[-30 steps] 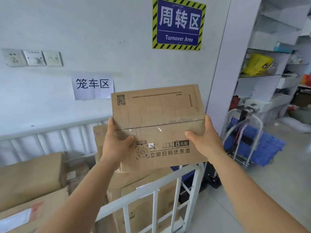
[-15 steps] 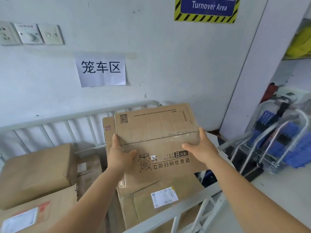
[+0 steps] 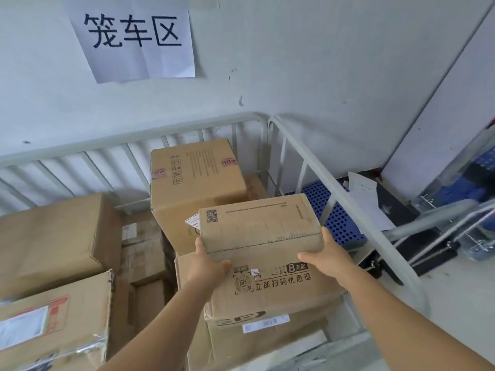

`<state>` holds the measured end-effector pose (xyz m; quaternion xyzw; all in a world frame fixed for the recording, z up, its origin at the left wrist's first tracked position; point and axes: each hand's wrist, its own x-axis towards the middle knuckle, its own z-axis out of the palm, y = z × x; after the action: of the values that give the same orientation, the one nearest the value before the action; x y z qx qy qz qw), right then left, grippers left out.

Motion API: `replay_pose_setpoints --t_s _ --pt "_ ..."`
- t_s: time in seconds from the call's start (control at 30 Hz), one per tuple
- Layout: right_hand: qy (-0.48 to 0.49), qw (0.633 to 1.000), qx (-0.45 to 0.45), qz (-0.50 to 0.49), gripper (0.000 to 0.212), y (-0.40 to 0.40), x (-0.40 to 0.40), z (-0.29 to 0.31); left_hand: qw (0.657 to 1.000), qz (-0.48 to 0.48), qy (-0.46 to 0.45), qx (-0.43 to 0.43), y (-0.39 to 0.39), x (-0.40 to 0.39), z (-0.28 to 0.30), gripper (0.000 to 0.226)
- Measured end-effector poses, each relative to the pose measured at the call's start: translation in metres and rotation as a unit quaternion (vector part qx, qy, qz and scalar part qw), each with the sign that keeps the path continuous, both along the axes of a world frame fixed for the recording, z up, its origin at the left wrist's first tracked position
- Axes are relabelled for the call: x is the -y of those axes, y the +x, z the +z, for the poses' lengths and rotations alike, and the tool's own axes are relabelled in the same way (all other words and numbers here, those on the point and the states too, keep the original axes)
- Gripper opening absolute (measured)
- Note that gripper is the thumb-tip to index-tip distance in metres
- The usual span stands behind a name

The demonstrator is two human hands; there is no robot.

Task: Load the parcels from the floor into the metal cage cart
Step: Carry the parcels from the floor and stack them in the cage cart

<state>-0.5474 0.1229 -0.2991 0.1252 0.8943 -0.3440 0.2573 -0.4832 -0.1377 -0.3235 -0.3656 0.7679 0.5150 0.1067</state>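
I hold a brown cardboard parcel (image 3: 262, 245) with black printing and a QR code, low inside the white metal cage cart (image 3: 345, 202). My left hand (image 3: 207, 266) grips its left edge, thumb on the front face. My right hand (image 3: 326, 257) grips its right edge the same way. The parcel sits over another carton (image 3: 267, 325) with a white label; whether it rests on that carton I cannot tell. A tall carton (image 3: 195, 180) stands just behind it.
More cartons fill the cage's left side: a large plain one (image 3: 56, 242) and a taped one (image 3: 53, 322) with a label. Beyond the right rail are a blue perforated crate (image 3: 334, 218) and a hand trolley's metal frame (image 3: 439, 218). A paper sign (image 3: 136, 41) hangs on the wall.
Both hands have lowered the parcel from above the rail down into the cage, toward the right-hand stack. My view has tilted downward and moved closer.
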Motion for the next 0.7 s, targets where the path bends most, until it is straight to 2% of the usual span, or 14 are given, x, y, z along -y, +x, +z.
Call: replay_pose_setpoints --t_s 0.13,0.53,0.63,0.7 --pt "0.010 1.000 0.013 0.019 0.107 -0.019 -0.001 -0.011 0.999 0.005 -0.032 0.019 -0.013 -0.003 -0.010 0.090" --pt "0.020 0.998 0.027 0.049 0.106 -0.051 -0.002 -0.013 0.998 0.005 -0.053 0.047 -0.022 -0.013 -0.011 0.087" --pt "0.021 0.998 0.021 0.053 0.106 -0.048 -0.001 -0.012 0.995 -0.023 -0.076 0.059 -0.020 -0.013 -0.007 0.092" --pt "0.047 0.997 0.004 0.068 0.104 -0.043 0.001 -0.010 0.986 -0.070 -0.136 0.067 -0.017 -0.014 -0.003 0.094"
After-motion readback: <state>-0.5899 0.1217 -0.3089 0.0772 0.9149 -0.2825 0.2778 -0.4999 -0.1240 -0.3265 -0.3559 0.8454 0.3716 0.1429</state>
